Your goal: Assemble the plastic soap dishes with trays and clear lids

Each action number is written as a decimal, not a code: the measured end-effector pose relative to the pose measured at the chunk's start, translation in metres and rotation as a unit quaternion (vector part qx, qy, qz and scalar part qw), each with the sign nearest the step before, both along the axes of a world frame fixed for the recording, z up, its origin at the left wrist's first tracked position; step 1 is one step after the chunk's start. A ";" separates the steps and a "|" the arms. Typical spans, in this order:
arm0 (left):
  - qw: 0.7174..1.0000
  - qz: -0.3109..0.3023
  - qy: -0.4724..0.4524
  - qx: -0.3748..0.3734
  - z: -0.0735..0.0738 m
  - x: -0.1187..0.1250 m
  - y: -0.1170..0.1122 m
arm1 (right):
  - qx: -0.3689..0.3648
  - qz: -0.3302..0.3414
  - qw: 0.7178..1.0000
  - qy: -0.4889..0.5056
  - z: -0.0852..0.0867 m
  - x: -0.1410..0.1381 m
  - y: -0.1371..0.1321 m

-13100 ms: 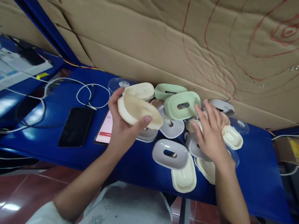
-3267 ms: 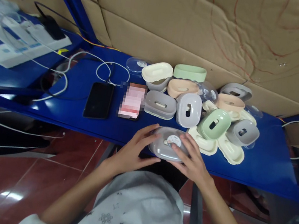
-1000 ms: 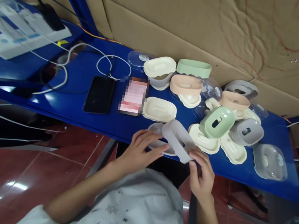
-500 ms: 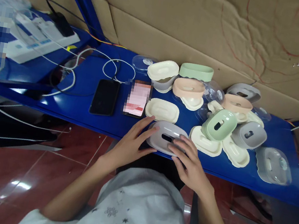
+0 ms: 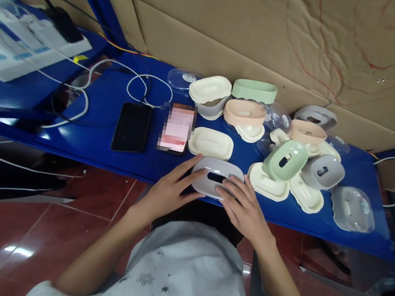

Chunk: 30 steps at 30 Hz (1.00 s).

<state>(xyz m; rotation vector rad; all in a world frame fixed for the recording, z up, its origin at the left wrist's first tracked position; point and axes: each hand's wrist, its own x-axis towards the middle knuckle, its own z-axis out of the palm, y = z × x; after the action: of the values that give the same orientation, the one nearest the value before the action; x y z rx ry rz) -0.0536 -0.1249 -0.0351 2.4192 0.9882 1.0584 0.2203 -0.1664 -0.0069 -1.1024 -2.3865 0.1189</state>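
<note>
- Left hand (image 5: 171,189): grasps the left end of a grey slotted shell (image 5: 206,186).
- Right hand (image 5: 246,205): grasps its right end, fingers across the top.
- Shell: between both hands, slot upward.
- Just beyond left hand: cream tray (image 5: 211,143) on table (image 5: 155,163).
- Right of right hand: green shell (image 5: 296,159); farther, clear-lidded box (image 5: 354,209).

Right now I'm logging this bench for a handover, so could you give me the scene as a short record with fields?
Left hand: on the left end of the grey slotted shell
Right hand: fingers over the shell's right end
Just beyond the shell: cream tray
Left of that tray: lit phone, then dark phone
Far right: grey shell under a clear cover
Backdrop: cardboard with red lines
</note>
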 end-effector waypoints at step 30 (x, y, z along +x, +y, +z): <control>0.991 0.067 0.035 -0.111 -0.004 0.012 -0.002 | 0.118 -0.108 0.972 0.173 -0.004 0.005 0.002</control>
<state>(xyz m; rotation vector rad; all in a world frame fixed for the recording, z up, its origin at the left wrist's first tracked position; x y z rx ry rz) -0.0421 -0.1265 -0.0395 2.2485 1.2356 0.8592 0.2257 -0.1646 -0.0112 -1.1171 -1.9048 -0.0441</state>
